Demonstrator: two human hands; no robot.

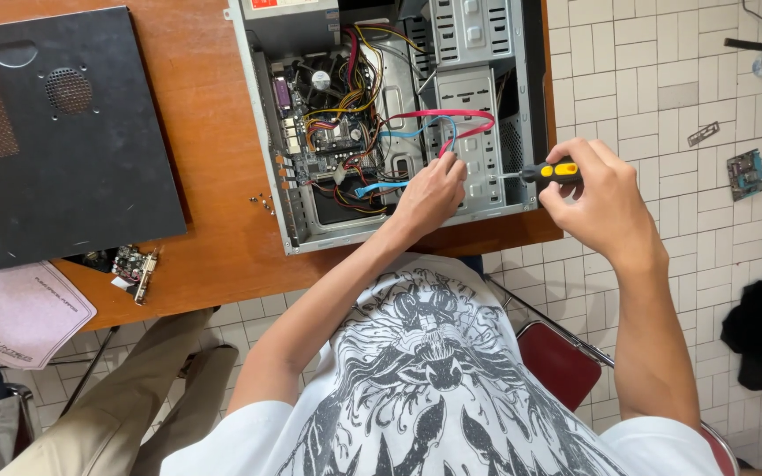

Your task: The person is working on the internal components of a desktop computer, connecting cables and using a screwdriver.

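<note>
Currently right hand (597, 189) grips screwdriver (550, 172) by its stiff, grippy handle, tip at drive cage (478, 141); left hand (431, 192) fingers curl loosely, steadying cage, holding nothing.

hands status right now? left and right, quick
Left hand: fingers curled, resting on the drive cage inside the open computer case; no held object visible.
Right hand: closed on a yellow-and-black screwdriver.

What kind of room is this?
Probably a computer repair workshop: an opened computer case lies on a wooden table, its black side panel off, and spare circuit boards lie on the tiled floor.
</note>
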